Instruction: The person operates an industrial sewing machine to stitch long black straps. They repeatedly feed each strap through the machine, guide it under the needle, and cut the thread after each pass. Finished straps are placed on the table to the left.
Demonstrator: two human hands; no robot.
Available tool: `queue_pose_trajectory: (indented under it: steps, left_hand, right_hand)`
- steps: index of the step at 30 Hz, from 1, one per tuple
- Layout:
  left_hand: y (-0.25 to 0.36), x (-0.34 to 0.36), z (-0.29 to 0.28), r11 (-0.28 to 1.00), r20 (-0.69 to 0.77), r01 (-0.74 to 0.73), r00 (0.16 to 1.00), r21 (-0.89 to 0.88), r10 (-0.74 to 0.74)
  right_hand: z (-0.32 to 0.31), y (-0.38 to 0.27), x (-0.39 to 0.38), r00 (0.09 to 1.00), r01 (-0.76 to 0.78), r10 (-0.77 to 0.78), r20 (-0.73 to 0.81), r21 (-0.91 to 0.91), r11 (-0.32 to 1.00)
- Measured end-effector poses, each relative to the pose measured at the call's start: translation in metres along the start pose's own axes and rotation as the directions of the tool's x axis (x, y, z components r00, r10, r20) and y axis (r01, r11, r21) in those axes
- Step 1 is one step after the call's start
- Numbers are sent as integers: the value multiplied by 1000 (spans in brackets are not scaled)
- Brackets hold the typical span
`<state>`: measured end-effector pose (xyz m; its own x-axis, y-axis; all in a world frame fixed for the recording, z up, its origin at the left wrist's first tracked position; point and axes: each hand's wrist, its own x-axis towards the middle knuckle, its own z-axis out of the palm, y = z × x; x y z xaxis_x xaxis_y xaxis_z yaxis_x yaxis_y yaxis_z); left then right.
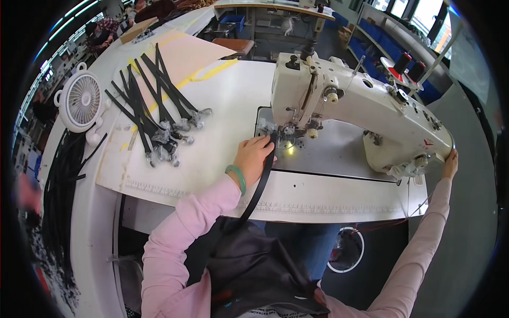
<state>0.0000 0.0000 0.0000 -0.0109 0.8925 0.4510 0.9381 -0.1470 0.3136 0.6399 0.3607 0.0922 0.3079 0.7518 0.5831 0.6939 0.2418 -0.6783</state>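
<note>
A white industrial sewing machine [392, 119] stands on the white table. My left hand [253, 158], with a green bangle at the wrist, grips a long black strap [256, 197] just left of the lit needle area. The strap's upper end reaches a small clear plastic-wrapped piece [266, 125] by the presser foot, and its length hangs over the front edge toward my lap. My right hand [450, 161] has its fingers closed on the handwheel [447, 143] at the machine's right end.
Several black straps [159, 106] with wrapped ends lie at upper left, near a white fan [79, 98]. More straps [58, 196] hang at far left. Thread spools [403, 62] stand behind the machine. A round bin [344, 249] is under the table. A co-worker [101, 34] is at back left.
</note>
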Motion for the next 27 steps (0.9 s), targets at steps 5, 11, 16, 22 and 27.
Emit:
queue_pose_trajectory:
  steps: [5, 11, 16, 22, 27]
  left_hand:
    - [-10, 13, 19, 988, -109, -98, 990, -121, 85]
    - [7, 20, 9, 974, -95, -219, 970, 58, 224]
    - [3, 23, 11, 963, -85, -263, 960, 57, 267]
    - [0, 26, 12, 955, -89, -297, 951, 15, 297]
    - [1, 20, 8, 962, -32, -268, 962, 55, 270]
  right_hand:
    - [-8, -72, 43, 952, 107, 34, 305, -434, 895]
    - [-18, -49, 70, 925, 79, 69, 374, -365, 928]
    - [-18, -38, 78, 908, -27, 124, 400, -240, 970]
    - [-29, -38, 70, 910, -118, 129, 395, -53, 992]
    - [-5, -28, -5, 976, -200, 185, 117, 131, 971]
